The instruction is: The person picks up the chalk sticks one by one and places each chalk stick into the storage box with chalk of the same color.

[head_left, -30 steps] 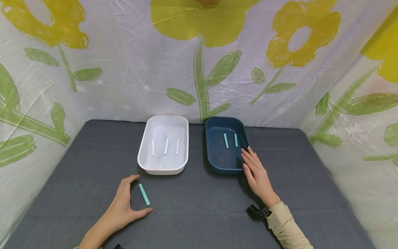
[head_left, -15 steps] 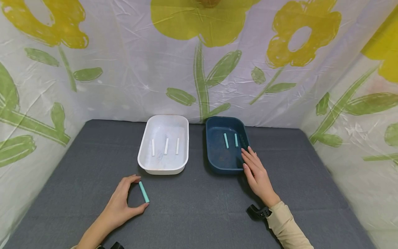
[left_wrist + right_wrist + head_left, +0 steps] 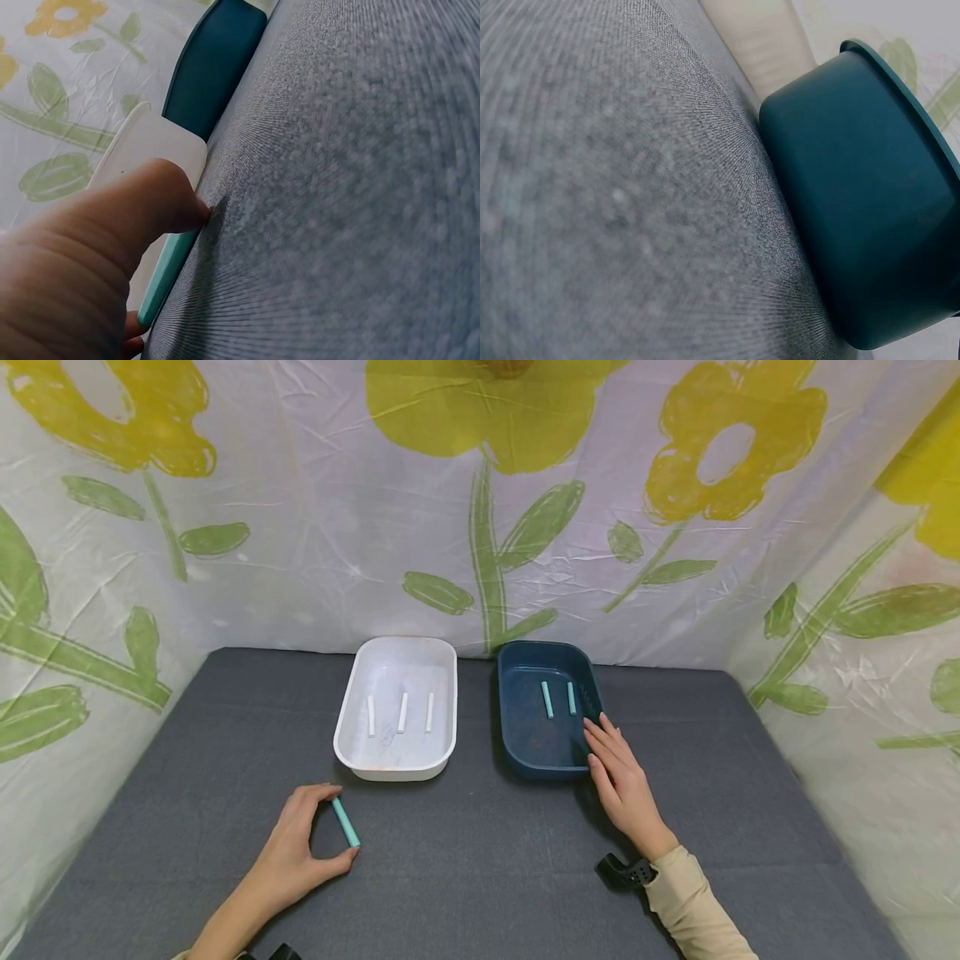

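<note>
My left hand [image 3: 292, 839] pinches a teal chalk stick [image 3: 346, 822] lengthwise, thumb at the near end and a fingertip at the far end. In the left wrist view the chalk [image 3: 166, 270] spans from the thumb down to the fingertips, close over the cloth. My right hand [image 3: 622, 783] rests with extended fingers on the right rim of a dark blue tub [image 3: 536, 750]. Two teal chalk sticks [image 3: 547, 700] lie inside that tub. The right wrist view has the tub's outer wall [image 3: 870, 202] but not the hand.
A white tub [image 3: 393, 672] stands left of the blue one, with three white chalk sticks [image 3: 402, 713] in it. Both tubs sit toward the back of a table under dark grey cloth [image 3: 480, 877]. A flower-printed curtain [image 3: 315, 543] hangs behind and at the sides.
The left thumb and finger have drawn closer together onto the ends of the teal chalk, which has moved slightly up and left. The right hand keeps its place on the tub.
</note>
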A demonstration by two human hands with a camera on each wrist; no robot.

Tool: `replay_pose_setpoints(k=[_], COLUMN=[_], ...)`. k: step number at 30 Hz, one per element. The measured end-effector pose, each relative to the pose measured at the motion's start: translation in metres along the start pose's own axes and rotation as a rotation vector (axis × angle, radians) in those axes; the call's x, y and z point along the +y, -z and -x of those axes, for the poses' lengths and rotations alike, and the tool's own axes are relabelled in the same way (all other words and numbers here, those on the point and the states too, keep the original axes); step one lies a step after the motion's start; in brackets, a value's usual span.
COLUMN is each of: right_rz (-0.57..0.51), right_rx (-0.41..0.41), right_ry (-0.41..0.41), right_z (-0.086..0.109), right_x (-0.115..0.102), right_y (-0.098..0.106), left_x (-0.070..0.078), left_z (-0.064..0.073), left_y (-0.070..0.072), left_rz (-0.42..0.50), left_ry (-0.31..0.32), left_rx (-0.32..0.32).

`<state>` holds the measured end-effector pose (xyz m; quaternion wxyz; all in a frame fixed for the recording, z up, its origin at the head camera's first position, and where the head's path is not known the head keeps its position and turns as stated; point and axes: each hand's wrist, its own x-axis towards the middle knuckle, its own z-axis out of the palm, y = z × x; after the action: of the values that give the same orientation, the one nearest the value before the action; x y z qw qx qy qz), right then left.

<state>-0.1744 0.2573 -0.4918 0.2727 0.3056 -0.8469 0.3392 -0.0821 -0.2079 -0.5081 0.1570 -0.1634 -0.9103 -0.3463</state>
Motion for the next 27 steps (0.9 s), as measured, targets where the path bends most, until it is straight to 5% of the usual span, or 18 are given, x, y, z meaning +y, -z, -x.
replay_pose_setpoints(k=[7,13,27], right_rz=[0.000,-0.002,0.003], right_rx=[-0.003,0.012,0.004], right_ry=[0.003,0.006,0.003], right_z=[0.000,0.000,0.000], right_x=[0.000,0.000,0.000], right_y=[0.000,-0.001,-0.001], left_x=[0.004,0.015,0.039], left_z=[-0.001,-0.005,-0.019], left_y=[0.000,0.001,0.003], left_rz=[0.027,0.051,0.139], left_ry=[0.021,0.043,-0.069], left_rx=[-0.003,-0.086,-0.148])
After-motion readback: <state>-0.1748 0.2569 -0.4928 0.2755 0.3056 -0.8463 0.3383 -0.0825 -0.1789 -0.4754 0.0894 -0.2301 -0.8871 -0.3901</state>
